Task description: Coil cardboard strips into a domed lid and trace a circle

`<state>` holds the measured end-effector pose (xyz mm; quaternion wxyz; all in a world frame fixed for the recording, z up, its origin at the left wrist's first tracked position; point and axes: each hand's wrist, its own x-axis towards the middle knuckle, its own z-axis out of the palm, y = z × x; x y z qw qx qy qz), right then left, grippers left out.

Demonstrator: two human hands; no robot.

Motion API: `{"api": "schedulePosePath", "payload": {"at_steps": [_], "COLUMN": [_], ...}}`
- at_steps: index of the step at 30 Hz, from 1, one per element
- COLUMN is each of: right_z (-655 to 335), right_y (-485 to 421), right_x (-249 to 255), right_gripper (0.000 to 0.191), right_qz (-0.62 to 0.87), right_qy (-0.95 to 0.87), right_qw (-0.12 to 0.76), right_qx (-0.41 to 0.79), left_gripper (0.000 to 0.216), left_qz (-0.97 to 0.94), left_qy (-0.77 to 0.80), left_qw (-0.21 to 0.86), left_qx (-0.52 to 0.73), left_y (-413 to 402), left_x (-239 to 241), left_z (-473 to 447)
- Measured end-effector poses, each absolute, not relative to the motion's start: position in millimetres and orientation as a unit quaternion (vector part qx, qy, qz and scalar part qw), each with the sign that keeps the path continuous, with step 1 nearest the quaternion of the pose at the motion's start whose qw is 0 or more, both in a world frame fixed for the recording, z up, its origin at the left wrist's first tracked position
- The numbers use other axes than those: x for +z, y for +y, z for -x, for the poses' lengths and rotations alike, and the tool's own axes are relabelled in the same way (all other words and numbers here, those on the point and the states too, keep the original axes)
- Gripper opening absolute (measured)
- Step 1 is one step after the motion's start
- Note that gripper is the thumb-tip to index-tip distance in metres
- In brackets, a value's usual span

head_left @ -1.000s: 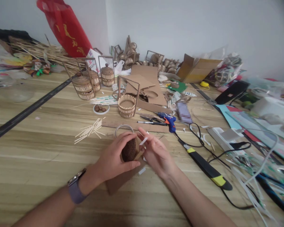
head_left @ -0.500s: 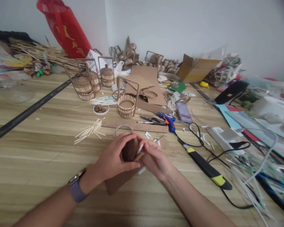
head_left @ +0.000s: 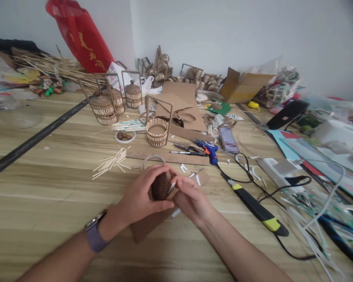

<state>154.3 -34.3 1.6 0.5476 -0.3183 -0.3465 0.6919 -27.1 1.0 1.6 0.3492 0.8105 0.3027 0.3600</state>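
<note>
My left hand (head_left: 144,190) is wrapped round a small dark brown round piece (head_left: 159,186) with a ridged face, thumb below and fingers above. At its right edge, my right hand (head_left: 191,196) pinches a narrow white strip (head_left: 171,188) between thumb and fingertips. The strip lies against or very near the round piece; actual contact I cannot make out. Under the hands is a brown cardboard sheet (head_left: 144,225). Just beyond my left fingers sits a thin ring (head_left: 153,157), partly covered. White scraps (head_left: 184,168) are scattered by my right hand.
A handled basket (head_left: 157,131) stands ahead, with lidded baskets (head_left: 102,107) to its left. Loose sticks (head_left: 113,161) lie at left. A blue glue gun (head_left: 208,150), a black-and-yellow tool (head_left: 257,207) and trailing cables occupy the right. Cardboard (head_left: 181,94) lies behind.
My right fingers and the white strip have shifted slightly left along the edge of the round piece. My left hand keeps its hold, nearly still.
</note>
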Motion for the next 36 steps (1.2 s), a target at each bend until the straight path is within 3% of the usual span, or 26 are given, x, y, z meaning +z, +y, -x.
{"api": "schedulePosePath", "payload": {"at_steps": [16,24,36], "right_z": [-150.0,-148.0,-155.4], "right_y": [-36.0,-37.5,-37.4], "right_x": [-3.4,-10.8,-5.8], "right_gripper": [0.018,0.017,0.017], "right_qz": [0.338,0.359,0.384], "right_qy": [-0.351,-0.368,-0.517], "right_qw": [0.579,0.587,0.592], "right_qx": [0.654,0.625,0.485], "left_gripper": [0.072,0.075,0.078], "left_qz": [-0.794,-0.751,-0.672], "left_qy": [0.309,0.322,0.313], "left_qw": [0.383,0.455,0.582], "left_qx": [0.356,0.354,0.334], "left_y": [-0.9,-1.7,-3.8], "left_x": [3.1,2.4,4.8], "left_z": [26.2,26.3,26.0]}}
